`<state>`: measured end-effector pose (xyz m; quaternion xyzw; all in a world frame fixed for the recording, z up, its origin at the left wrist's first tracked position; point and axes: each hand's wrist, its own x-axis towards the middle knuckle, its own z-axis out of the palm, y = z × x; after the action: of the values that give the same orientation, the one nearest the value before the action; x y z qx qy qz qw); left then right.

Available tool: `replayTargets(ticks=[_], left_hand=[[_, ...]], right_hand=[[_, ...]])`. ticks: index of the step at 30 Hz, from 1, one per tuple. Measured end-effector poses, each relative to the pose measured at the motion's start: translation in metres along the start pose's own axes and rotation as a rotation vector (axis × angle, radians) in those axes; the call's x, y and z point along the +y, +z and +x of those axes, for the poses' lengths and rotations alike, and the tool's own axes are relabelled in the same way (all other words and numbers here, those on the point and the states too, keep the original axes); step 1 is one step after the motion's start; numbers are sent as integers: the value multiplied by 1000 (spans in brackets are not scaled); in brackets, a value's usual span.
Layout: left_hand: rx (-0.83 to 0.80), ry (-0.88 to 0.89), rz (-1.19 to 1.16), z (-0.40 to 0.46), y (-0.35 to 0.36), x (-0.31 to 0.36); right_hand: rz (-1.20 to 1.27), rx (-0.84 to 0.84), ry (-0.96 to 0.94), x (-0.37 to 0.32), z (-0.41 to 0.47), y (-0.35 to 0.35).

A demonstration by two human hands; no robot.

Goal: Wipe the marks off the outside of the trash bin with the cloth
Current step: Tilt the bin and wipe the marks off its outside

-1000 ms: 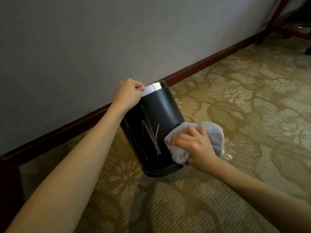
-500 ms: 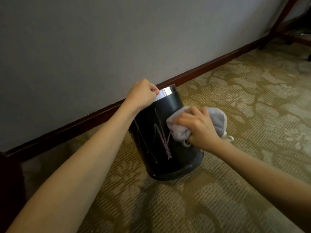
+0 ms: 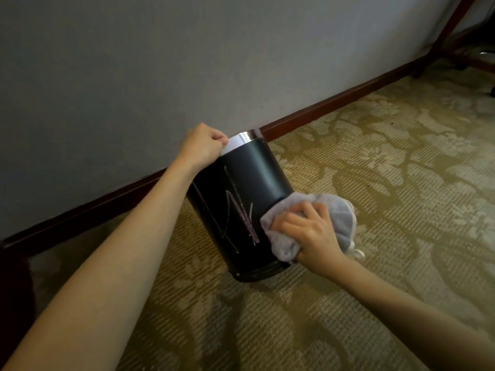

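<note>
Black cylindrical trash bin (image 3: 249, 188) with shiny metal rim band (image 3: 241, 141) on patterned olive-beige carpet (image 3: 375, 183), close to grey wall (image 3: 134, 62) and dark red-brown wooden skirting board (image 3: 334, 101); bin tilted, top leaning toward wall, base on carpet. Pale pink-white scribbled marks (image 3: 241, 215) on near face of bin, running from mid-height down toward base; thin fainter lines further left on same face.

Left hand (image 3: 202, 145) at top edge of bin; grip clamped on rim, fingers curled over edge, thumb against bright band; left forearm reaching in from lower left corner.

Right hand (image 3: 310, 231) low on right side of bin; grip closed round bunched grey-lilac cloth (image 3: 340, 212), fingers curled into fabric, cloth pressed against bin wall just right of marks; cloth bulging out beyond hand on right. Small white tag or cord (image 3: 356, 251) hanging from cloth's lower edge; which of the two, not resolvable. Cloth touching bin near lower third; marks beside cloth uncovered and plainly visible.

Dark wooden furniture legs (image 3: 450, 30) at upper right, well apart from bin; dark object (image 3: 10, 285) at far left edge, unidentifiable.
</note>
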<state>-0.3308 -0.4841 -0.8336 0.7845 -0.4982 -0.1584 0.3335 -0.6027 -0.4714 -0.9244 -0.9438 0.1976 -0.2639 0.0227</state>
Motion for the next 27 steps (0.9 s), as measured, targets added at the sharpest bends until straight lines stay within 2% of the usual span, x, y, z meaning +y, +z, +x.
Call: replayTargets(ticks=[4, 9, 14, 18, 22, 27], left_hand=[[10, -31, -33, 2, -3, -13], [-5, -35, -48, 0, -3, -11], [-36, 37, -14, -8, 0, 12], [-44, 29, 24, -14, 7, 29], [-32, 14, 10, -13, 7, 29], [-27, -8, -41, -6, 3, 16]], right_hand=[[-45, -53, -34, -8, -16, 3], [-80, -117, -47, -1, 18, -9], [-74, -1, -23, 2, 78, -24], [-53, 119, 20, 3, 119, -33], [-42, 115, 49, 5, 101, -25], [6, 47, -10, 6, 38, -11]])
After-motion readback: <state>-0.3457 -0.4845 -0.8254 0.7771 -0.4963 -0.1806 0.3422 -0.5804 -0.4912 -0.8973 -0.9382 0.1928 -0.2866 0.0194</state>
